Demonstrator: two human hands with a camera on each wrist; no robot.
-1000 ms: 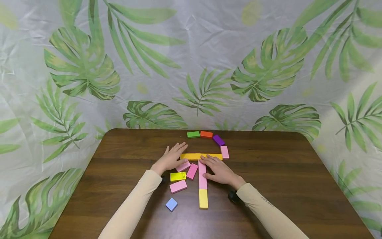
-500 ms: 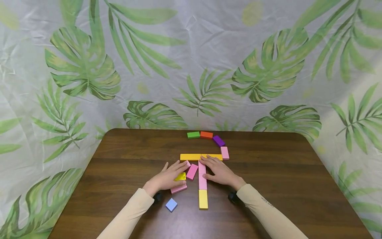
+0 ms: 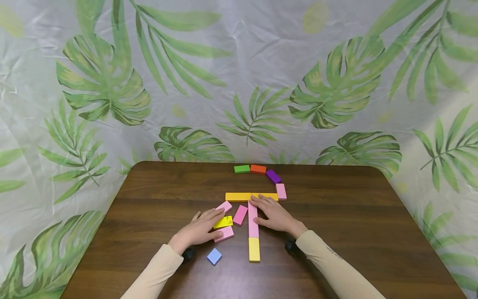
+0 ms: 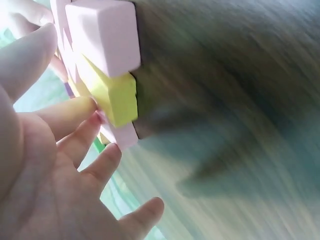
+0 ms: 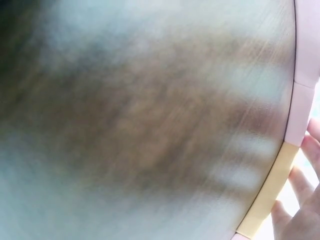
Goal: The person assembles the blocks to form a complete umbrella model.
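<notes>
My left hand (image 3: 199, 229) spreads its straight fingers over a bright yellow block (image 3: 225, 221) lying between two pink blocks, one farther (image 3: 225, 206) and one nearer (image 3: 226, 234). In the left wrist view, its fingertips are right at the yellow block (image 4: 122, 100). My right hand (image 3: 274, 214) lies with extended fingers across the top of a column of pink blocks (image 3: 253, 229), fingertips at a row of orange blocks (image 3: 237, 197). A pale yellow block (image 3: 254, 250) ends that column. Between the hands lies a darker pink block (image 3: 240, 215).
A blue square block (image 3: 214, 256) lies nearest the front. Behind the orange row, green (image 3: 242, 169), red (image 3: 258, 169), purple (image 3: 274, 176) and pink (image 3: 281, 192) blocks curve round. The wooden table (image 3: 347, 216) ends at a leaf-patterned cloth (image 3: 254, 116).
My left hand has drawn back toward the front left, from beside the orange row to over the yellow and pink blocks. My right hand has stayed in place.
</notes>
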